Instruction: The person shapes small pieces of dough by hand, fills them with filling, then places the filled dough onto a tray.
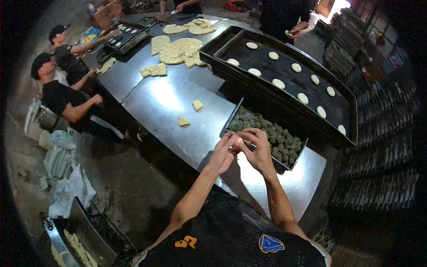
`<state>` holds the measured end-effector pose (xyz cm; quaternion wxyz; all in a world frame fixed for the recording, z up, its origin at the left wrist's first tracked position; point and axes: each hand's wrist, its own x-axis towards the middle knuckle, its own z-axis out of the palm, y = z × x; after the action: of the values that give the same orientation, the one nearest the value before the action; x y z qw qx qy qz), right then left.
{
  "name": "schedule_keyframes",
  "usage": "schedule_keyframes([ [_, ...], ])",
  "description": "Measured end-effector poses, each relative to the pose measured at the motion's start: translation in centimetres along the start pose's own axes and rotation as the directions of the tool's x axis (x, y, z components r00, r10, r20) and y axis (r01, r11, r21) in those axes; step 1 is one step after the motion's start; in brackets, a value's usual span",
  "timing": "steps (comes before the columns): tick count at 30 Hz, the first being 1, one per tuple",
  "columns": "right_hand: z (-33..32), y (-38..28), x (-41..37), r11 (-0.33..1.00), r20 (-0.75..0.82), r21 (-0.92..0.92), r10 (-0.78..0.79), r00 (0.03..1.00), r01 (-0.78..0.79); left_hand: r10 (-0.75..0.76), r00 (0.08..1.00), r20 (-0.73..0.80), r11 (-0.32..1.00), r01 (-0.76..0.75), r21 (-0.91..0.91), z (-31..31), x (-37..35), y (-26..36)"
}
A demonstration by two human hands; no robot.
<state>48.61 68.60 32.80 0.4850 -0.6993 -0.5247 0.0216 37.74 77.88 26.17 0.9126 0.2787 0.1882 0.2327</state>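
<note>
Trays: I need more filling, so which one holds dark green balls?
The small tray beside the right hand; the bigger tray behind it holds pale dough rounds.

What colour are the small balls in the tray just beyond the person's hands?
Dark olive green. The head view shows the balls in the tray best.

Dim workroom interior.
Long steel surface [169,102] above dark floor [129,182]; stacked tray racks [382,147] at right; bright doorway [340,5] beyond.
</note>
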Motion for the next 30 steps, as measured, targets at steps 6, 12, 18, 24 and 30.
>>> schedule_keyframes([
  [6,2.6,-0.8,-0.6,0.992,0.107,0.089,0.079,0.991,-0.089,0.075,0.993,0.095,0.997,-0.074,-0.016,-1.5,-1.2,2.3],
  [12,4.8,-3.6,-0.9,0.975,0.078,0.193,0.096,0.992,-0.11,0.306,0.951,0.046,0.946,-0.309,0.096,-3.9,-2.6,2.2],
  [18,11.5,6.0,-5.7,0.997,0.302,-0.074,0.045,0.952,-0.024,0.502,0.834,-0.23,0.754,-0.291,0.589,-7.8,-5.3,4.9],
  [24,9.2,1.1,2.7,0.981,0.24,-0.152,-0.082,0.967,0.12,0.565,0.731,-0.382,0.767,-0.296,0.569,-12.2,-12.2,6.7],
  [30,19.8,6.6,-1.6,0.791,0.338,-0.573,-0.009,0.941,0.213,0.533,0.679,-0.506,0.804,-0.22,0.552,-12.6,-13.6,7.1],
])
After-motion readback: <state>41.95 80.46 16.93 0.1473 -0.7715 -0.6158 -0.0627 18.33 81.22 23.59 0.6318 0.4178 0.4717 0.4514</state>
